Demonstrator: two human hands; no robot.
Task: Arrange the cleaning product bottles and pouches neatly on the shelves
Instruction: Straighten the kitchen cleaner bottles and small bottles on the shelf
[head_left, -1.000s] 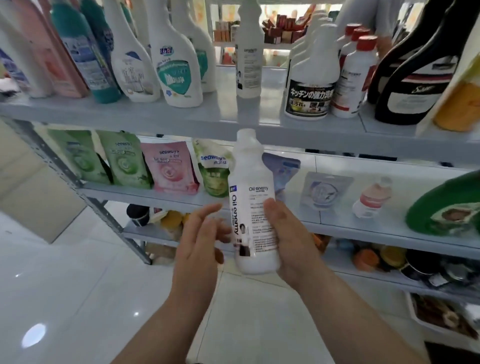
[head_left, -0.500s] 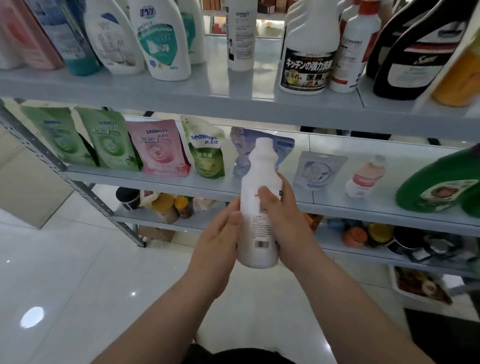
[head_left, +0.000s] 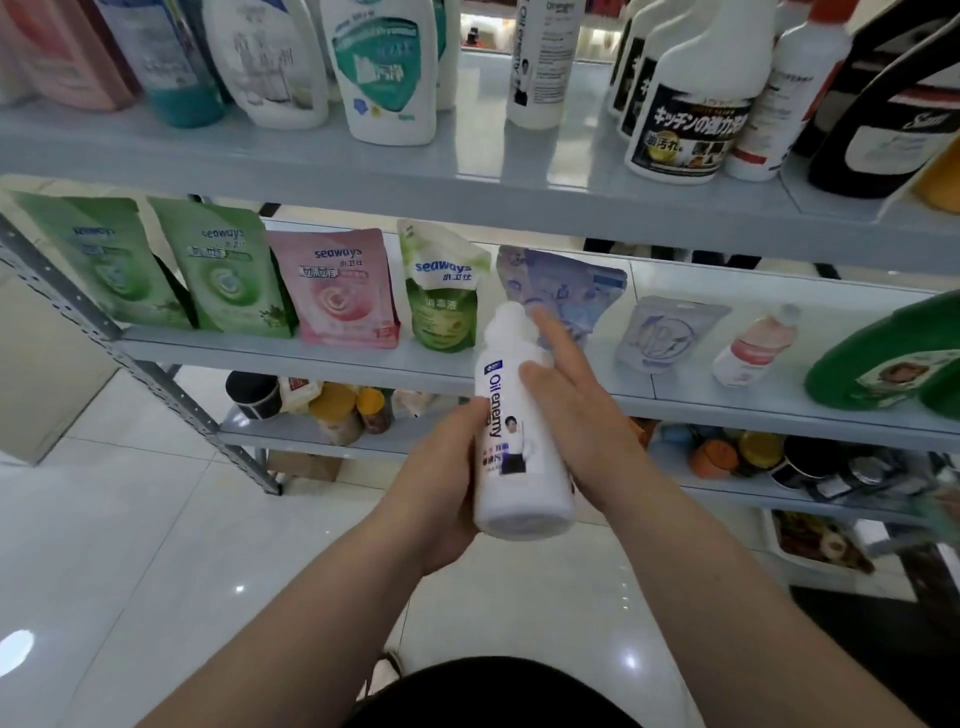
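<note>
Two fingers (head_left: 549, 332) of the right hand (head_left: 584, 431) show straight. One lies across the front of the white Oil enemy bottle (head_left: 519, 467) below its shoulder, and the other points up beside the cap. The rest of that hand lies flat against the bottle's right side, with its thumb out of sight. The left hand (head_left: 441, 483) grips the bottle's lower left side, palm wrapped against it and thumb laid up along the label's edge. Its other fingers are hidden behind the bottle.

Held between both hands, the bottle is nearly upright in the air with its label toward the camera. It is in front of the middle shelf (head_left: 337, 358) and rests on no shelf.

Pouches stand in a row on that shelf:
- a far-left green pouch (head_left: 104, 260)
- a second green pouch (head_left: 234, 275)
- a pink seaways pouch (head_left: 337, 286)
- a green-and-white spouted pouch (head_left: 444, 291)
- a lilac pouch (head_left: 576, 280) directly behind the cap
- a paler pouch (head_left: 670, 332) to its right

Further right are a small pink-labelled bottle (head_left: 753, 348) and a green jug (head_left: 883, 364) at the frame's edge.

The top shelf (head_left: 467, 192) carries upright bottles. Among them are a teal-labelled white bottle (head_left: 384, 73), a tall white bottle (head_left: 540, 62) and a black-labelled white bottle (head_left: 685, 124) with Japanese print.

The bottom shelf (head_left: 244, 431) holds jars (head_left: 337, 410) above a glossy white tiled floor (head_left: 130, 571).
</note>
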